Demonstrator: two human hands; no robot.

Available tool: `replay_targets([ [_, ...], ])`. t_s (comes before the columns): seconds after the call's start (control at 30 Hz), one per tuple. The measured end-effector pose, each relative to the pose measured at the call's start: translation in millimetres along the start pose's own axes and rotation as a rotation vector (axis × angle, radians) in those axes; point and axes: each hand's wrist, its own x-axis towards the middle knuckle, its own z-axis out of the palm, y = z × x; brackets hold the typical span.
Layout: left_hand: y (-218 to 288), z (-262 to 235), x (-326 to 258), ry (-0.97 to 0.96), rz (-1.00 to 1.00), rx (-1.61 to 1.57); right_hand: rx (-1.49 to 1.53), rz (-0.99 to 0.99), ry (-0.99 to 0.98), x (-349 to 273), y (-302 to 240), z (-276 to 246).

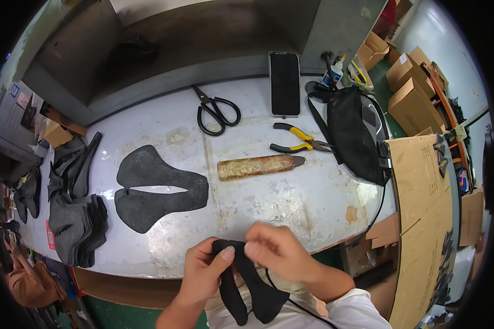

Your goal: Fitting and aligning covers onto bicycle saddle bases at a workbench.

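My left hand (203,271) and my right hand (277,249) both grip a black fabric shoe piece (252,290) at the near edge of the table. Its two flaps hang down toward my lap. My thumbs press on its top fold. A flat dark grey cut piece (156,186) of the same butterfly shape lies spread on the white table (291,203) further away to the left.
A stack of grey cut pieces (77,219) sits at the left. Black scissors (218,109), a phone (284,83), yellow-handled pliers (299,140), a wrapped knife-like tool (260,165) and a black bag (354,134) lie beyond. Cardboard sheet (422,219) stands at right.
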Motion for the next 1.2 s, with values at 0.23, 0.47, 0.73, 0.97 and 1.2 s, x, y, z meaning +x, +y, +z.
replay_targets([
  [0.23,0.5,4.7,0.0,-0.015,0.042,0.152,-0.277,-0.19,-0.135,-1.3,-4.6,-4.8],
  [0.47,13.9,17.0,6.3,-0.097,-0.03,0.077,0.084,-0.086,-0.113,5.4,24.6,-11.3],
  [0.73,52.6,19.9,12.1,-0.218,-0.151,0.142,0.066,-0.113,-0.049,-14.6,19.7,-26.6],
  [0.97,170.3,55.9,50.6,0.006,1.106,0.802,-0.161,-0.196,0.341,-49.9,35.6,-70.1],
  [1.2,211.1,56.6,174.4,0.084,1.314,1.238,-0.518,-0.513,0.307,-45.3,50.2,-73.8],
])
